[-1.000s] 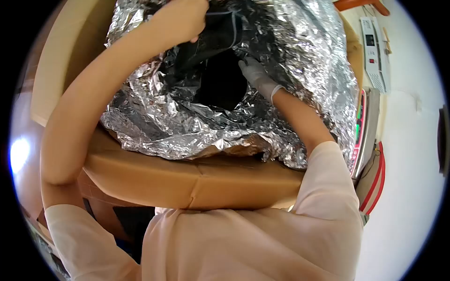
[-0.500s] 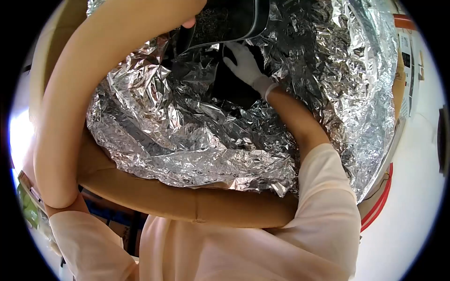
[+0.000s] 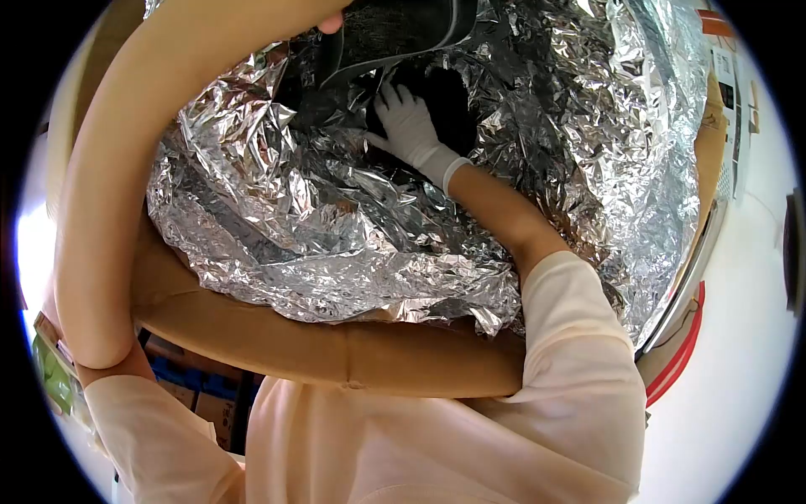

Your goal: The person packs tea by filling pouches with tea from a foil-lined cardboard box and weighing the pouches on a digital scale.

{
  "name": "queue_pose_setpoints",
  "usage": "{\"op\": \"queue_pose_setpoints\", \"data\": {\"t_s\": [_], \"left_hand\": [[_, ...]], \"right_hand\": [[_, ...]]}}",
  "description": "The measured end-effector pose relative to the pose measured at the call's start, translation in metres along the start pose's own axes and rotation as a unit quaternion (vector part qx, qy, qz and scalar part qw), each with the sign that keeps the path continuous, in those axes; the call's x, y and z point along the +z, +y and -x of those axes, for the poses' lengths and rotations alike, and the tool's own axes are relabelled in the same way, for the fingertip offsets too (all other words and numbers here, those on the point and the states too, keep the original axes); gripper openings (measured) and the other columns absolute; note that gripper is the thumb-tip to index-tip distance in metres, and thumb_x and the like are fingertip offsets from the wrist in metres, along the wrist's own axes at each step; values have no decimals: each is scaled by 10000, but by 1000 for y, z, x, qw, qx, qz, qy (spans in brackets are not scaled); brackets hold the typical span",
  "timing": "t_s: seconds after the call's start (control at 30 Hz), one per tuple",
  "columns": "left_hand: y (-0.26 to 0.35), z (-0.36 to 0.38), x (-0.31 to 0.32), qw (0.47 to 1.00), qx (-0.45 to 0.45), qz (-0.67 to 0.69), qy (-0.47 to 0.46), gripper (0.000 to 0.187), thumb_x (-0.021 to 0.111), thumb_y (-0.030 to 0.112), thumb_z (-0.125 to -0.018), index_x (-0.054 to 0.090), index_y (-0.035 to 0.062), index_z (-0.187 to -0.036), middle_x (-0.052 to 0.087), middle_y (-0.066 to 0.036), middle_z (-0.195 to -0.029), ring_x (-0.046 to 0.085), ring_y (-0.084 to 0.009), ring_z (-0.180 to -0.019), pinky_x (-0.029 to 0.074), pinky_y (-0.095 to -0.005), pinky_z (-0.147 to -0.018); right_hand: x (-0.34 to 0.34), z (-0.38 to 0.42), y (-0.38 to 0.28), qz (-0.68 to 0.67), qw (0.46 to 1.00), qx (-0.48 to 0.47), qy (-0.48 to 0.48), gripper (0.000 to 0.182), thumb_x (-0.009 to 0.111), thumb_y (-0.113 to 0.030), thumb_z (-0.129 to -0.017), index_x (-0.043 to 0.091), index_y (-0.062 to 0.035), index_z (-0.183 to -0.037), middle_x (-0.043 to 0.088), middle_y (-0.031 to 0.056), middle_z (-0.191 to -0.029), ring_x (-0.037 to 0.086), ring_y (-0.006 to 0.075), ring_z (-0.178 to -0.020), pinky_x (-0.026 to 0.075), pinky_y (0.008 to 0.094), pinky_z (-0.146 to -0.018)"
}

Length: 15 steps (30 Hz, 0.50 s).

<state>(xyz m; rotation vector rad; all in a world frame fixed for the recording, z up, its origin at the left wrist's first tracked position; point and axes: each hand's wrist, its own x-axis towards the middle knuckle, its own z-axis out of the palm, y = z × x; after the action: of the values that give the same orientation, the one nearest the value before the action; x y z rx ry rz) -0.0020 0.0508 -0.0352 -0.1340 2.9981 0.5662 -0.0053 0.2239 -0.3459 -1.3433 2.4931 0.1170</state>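
Observation:
Crumpled silver foil (image 3: 336,277) lines a large cardboard box (image 3: 252,340). Deep inside, my right hand (image 3: 407,130), in a white glove, lies with its fingers spread on a black fuzzy item (image 3: 447,105). At the top, a dark bin-like container (image 3: 395,32) with a grey rim hangs over the foil, just beyond the gloved fingertips. My left arm reaches up along the left side. Of my left hand, only a fingertip (image 3: 332,23) shows beside the dark container; the rest is hidden, so its hold cannot be made out.
The box's cardboard edge curves between my body and the foil. Dark shelving with blue items (image 3: 220,386) shows below left. A green item (image 3: 57,378) is at the far left. On the right are a red curved strip (image 3: 682,361) and a white wall (image 3: 739,336).
My right hand has moved left and slightly down, showing more of the black fuzzy item. The dark container has tilted and shifted slightly up.

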Motion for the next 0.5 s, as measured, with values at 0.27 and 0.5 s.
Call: {"op": "queue_pose_setpoints", "data": {"t_s": [0.27,0.5], "left_hand": [[26,-26,-10,968,-221,-21,-112,250,453,61,-897,556,-72,-713,587,-175,-597,652,-243,-583,514,-383,-648],[-8,-8,-2,991,-70,49,-103,228,463,55,-873,575,-89,-735,600,-177,-618,660,-280,-613,515,-398,-644]], "right_hand": [[9,7,2,-8,991,-30,128,601,597,-509,-837,516,-120,-1289,442,176,-1375,447,359,-1216,451,494,-902],[-3,5,4,-18,997,-71,-29,555,708,-409,-756,557,-135,-1215,514,118,-1256,543,318,-1116,509,433,-818]]}}
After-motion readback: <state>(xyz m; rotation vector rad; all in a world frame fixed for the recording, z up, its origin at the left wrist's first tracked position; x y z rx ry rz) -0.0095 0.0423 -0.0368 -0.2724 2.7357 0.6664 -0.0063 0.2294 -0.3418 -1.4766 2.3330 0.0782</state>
